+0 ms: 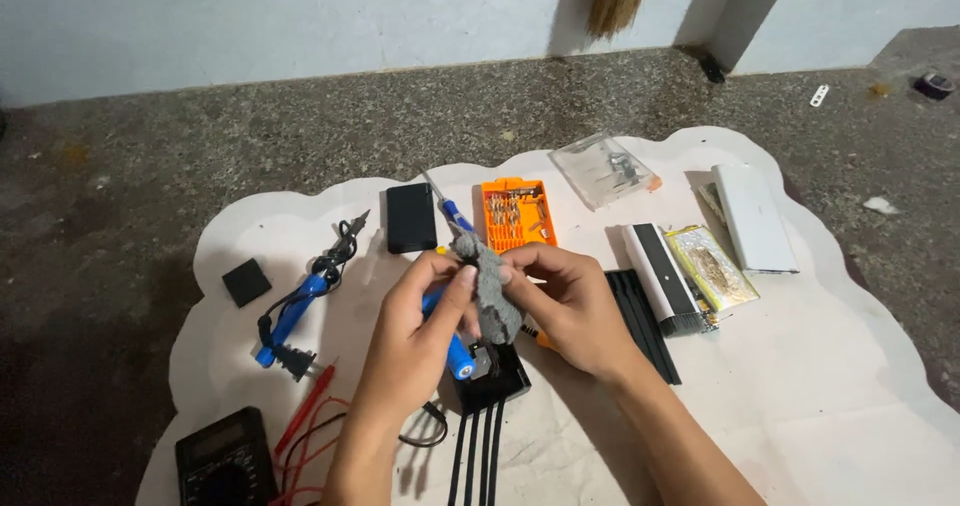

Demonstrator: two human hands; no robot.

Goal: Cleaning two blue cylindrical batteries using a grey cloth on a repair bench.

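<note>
Hands meet above the white mat (800, 386) on the floor: the left hand (425, 316) and right hand (565, 301) both pinch a crumpled grey cloth (493, 291), fingers closed on it. Under the left hand sits a blue cylinder (458, 356), perhaps a battery cell, over a black box (495, 381). An orange bit case (515, 214) lies just behind.

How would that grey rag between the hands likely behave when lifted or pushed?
The grey rag hangs in folds between the left hand and right hand, so it is probably floppy. It looks thin, so likely light. Pushed, it would probably bunch up rather than slide or roll.
</note>
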